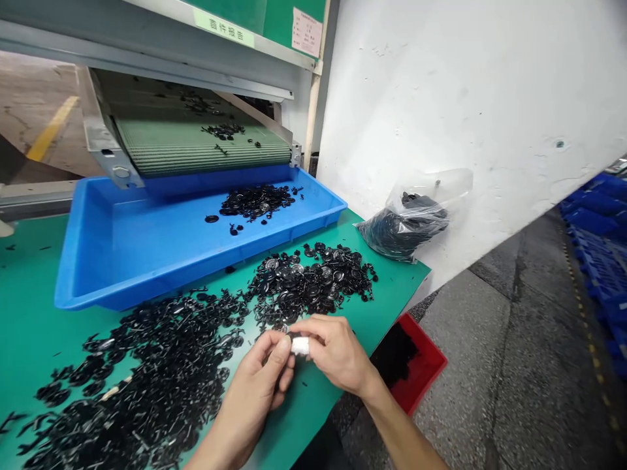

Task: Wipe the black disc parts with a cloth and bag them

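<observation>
My left hand (264,372) and my right hand (336,349) meet over the front of the green table, fingertips together in a pinch. Between them is a small dark round piece, mostly covered by the fingers, like the black plastic parts around it. White tape (300,346) is wrapped around a digit of my right hand. Just beyond the fingertips lies a heap of round black plastic parts (313,281). To the left spreads a larger pile of black plastic pieces (161,365), many of them thin and branching.
A blue tray (147,241) holding more black parts (259,201) stands under the end of a green conveyor belt (196,137). A clear plastic bag (411,222) of black pieces leans by the white wall (470,91). Below the table's right edge sits a red bin (426,365) with black contents.
</observation>
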{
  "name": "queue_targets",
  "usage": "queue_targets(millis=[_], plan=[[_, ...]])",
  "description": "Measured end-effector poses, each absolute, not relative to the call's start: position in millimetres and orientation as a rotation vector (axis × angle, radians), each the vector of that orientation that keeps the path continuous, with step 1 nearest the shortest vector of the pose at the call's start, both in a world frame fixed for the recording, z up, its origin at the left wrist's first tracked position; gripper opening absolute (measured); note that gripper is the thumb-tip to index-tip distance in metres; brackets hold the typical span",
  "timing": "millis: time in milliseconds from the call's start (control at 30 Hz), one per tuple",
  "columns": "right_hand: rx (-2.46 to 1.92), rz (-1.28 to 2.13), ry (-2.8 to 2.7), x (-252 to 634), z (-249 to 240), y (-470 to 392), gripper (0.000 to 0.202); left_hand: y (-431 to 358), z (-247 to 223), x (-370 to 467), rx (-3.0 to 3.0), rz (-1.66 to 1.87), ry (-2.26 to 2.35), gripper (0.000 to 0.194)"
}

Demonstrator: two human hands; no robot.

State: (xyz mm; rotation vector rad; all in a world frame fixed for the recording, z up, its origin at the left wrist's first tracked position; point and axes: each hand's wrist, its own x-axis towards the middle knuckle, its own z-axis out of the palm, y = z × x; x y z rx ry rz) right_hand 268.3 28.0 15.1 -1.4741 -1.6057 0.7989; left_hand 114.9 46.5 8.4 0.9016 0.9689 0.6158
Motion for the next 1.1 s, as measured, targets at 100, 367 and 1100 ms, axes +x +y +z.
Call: queue_targets(millis=[100, 367, 1100], plan=[[-1.428, 0.979, -1.625, 276, 15, 25, 0.030, 49, 11, 112, 1.028, 0.523, 0.984, 0.043], [-1.388, 0.967, -1.620, 275, 8, 17, 0.027, 43, 11, 113, 1.257, 0.552, 1.124, 0.046], [-1.722, 0.145, -1.622, 305, 4, 34, 0.040, 55, 22, 113, 0.553, 0.656, 0.865, 0.019]])
